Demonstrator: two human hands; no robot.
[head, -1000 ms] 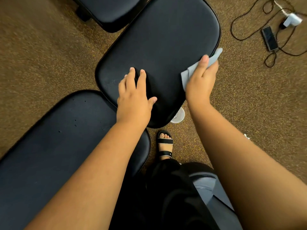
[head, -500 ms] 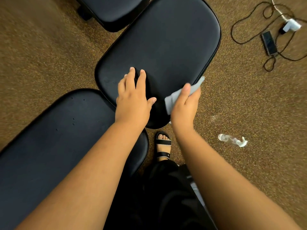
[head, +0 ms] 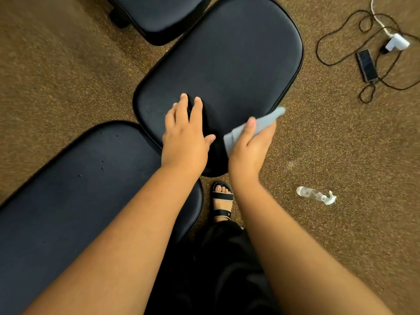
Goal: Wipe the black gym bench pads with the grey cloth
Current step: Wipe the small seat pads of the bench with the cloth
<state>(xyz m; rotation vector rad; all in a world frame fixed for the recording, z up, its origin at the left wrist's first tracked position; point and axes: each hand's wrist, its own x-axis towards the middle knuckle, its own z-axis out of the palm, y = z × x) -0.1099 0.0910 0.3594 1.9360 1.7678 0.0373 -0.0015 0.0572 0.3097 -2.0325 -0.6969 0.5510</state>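
A black bench pad (head: 231, 62) slants from the top centre down to the middle. My left hand (head: 185, 135) rests flat on its near end, fingers straight. At the pad's near right edge, my right hand (head: 247, 148) grips the grey cloth (head: 259, 127) and holds it against the side of the pad. A second, longer black pad (head: 75, 194) lies at the lower left, partly under my left forearm. A third pad (head: 159, 14) shows at the top.
Brown carpet surrounds the bench. A clear spray bottle (head: 316, 195) lies on the floor to the right. A phone (head: 366, 64), a white charger (head: 396, 43) and black cables lie at the top right. My sandalled foot (head: 221, 201) stands beside the pads.
My right hand has slid the cloth down the pad's right edge toward its near end over the last second. The left hand stays put on the pad.
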